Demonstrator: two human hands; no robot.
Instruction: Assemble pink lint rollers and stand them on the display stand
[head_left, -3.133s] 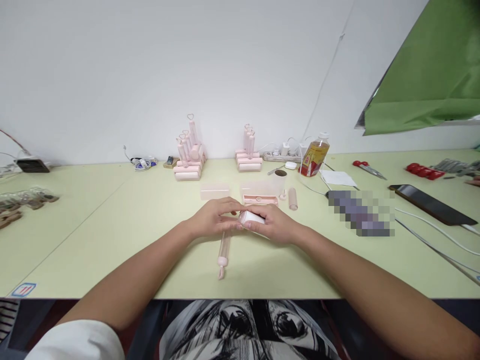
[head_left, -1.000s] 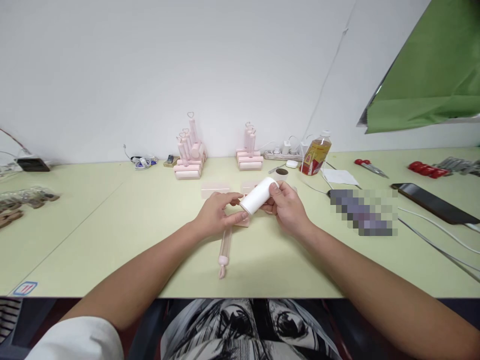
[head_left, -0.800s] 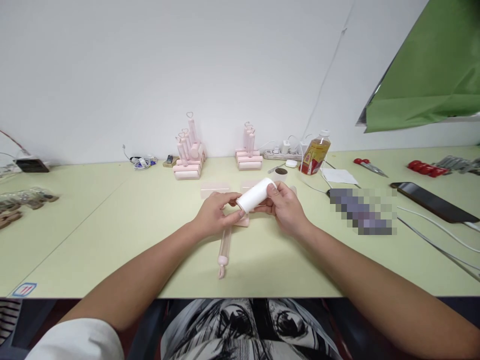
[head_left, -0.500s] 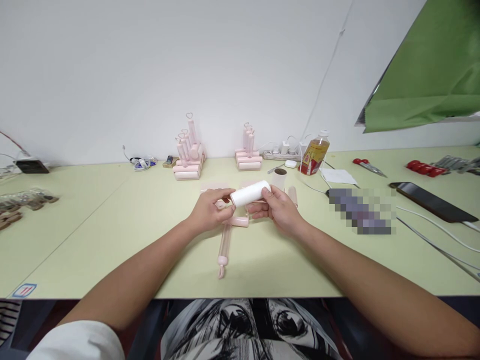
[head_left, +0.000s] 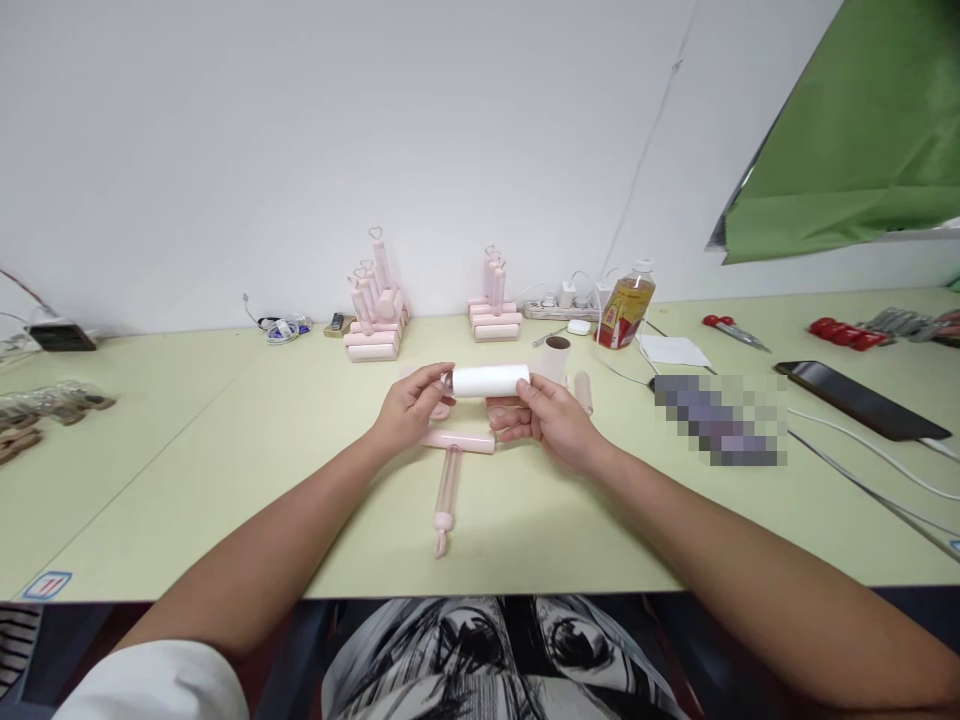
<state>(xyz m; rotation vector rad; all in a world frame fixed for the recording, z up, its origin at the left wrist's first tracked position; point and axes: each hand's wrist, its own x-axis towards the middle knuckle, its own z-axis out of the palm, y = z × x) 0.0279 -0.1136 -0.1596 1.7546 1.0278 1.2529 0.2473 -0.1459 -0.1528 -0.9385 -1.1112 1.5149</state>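
Note:
A white lint roller refill point(head_left: 491, 381) is held almost level above the table between my two hands. My left hand point(head_left: 409, 405) is closed at its left end, where a small darker end piece shows between thumb and fingers. At the other end, my right hand point(head_left: 551, 415) grips the roll with the thumb on its near side and the fingers curled below. Under the hands lies a pink lint roller point(head_left: 459, 441) with a clear handle point(head_left: 448, 485) pointing toward me. Other pink parts behind it are partly hidden by my hands.
Stacked pink lint rollers point(head_left: 373, 345) and a second stack point(head_left: 496, 327) stand by the wall. Right of my hands are an upright white roll point(head_left: 556, 360), a drink bottle point(head_left: 627, 308), a phone point(head_left: 859, 400) and cables. Wrapped parts point(head_left: 56, 402) lie far left.
The white refill has turned from slanting up at the right to nearly level. My left hand has shifted slightly left, and more of the roll's left end shows.

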